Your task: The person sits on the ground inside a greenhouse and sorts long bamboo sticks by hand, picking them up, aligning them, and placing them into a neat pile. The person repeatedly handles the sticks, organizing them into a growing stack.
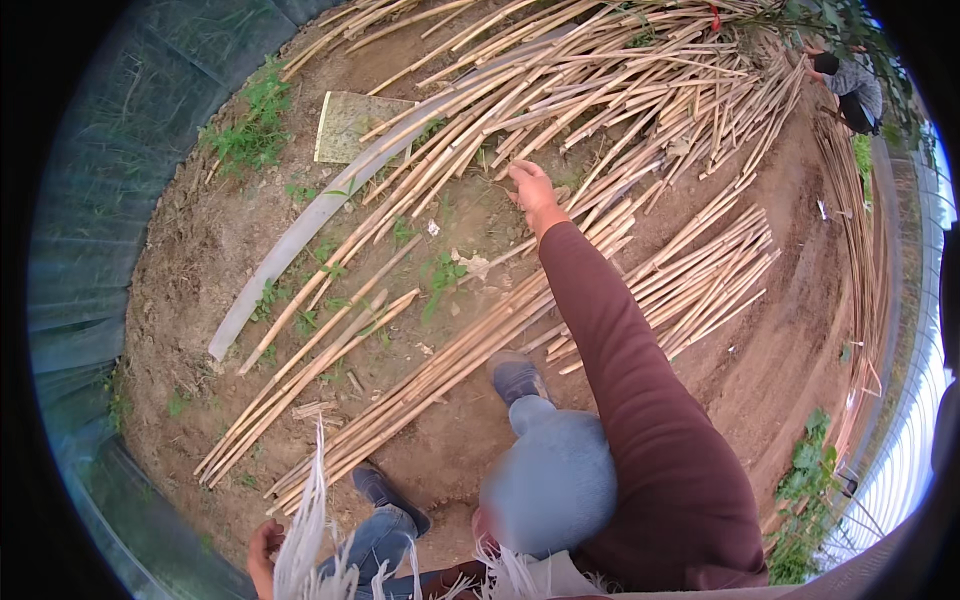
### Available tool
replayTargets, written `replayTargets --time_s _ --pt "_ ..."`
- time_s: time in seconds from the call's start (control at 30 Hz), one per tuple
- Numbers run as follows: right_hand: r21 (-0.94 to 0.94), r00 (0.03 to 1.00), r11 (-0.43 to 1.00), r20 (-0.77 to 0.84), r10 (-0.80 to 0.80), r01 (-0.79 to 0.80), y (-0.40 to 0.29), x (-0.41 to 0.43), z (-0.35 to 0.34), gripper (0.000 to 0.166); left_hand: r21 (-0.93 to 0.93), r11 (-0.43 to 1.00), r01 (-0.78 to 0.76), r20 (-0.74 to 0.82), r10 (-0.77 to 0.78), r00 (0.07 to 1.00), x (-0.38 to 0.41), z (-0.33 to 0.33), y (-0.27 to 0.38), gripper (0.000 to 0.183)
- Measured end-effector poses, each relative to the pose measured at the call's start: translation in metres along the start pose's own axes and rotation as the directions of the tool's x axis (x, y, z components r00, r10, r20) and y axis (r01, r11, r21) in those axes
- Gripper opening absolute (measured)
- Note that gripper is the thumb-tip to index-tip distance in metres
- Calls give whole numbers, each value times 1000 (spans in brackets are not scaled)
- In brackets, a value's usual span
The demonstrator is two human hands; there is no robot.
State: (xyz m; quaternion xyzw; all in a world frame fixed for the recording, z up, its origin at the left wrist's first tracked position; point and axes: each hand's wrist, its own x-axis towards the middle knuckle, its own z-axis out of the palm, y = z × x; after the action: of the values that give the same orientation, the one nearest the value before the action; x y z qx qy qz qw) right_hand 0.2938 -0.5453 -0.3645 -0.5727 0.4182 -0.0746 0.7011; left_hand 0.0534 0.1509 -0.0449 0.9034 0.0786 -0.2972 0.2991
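My right hand point(531, 189), at the end of a maroon sleeve, reaches forward to the near end of a bamboo pole point(544, 146) in a large, fanned pile. Its fingertips are at the pole; whether they grip it is not plain. At the lower left, my left hand point(266, 551) hangs low with loosely curled fingers and nothing visible in it. White fringe strands point(319, 480) hang beside it and partly hide it. A bundle of long bamboo poles point(420, 382) lies slantwise on the soil before my feet, and a shorter bundle point(705, 277) lies right of my forearm.
A pale flat strip point(300, 229) and a stained flat panel point(356, 127) lie on the soil. A shoe point(517, 375) stands against the pole bundle. Another person point(855, 86) bends at the far right. Translucent sheeting point(97, 247) borders the left; more long poles point(855, 247) line the right.
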Motion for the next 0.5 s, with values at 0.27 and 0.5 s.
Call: replayTargets --time_s 0.27,0.5 --pt "-290 987 953 101 123 -89 -20 8 59 55 -56 990 132 -33 -134 990 -24 -5 -14 43" --pt "-180 956 963 -177 -234 202 6 20 37 24 -15 992 122 -29 -123 992 -13 -1 -10 44"
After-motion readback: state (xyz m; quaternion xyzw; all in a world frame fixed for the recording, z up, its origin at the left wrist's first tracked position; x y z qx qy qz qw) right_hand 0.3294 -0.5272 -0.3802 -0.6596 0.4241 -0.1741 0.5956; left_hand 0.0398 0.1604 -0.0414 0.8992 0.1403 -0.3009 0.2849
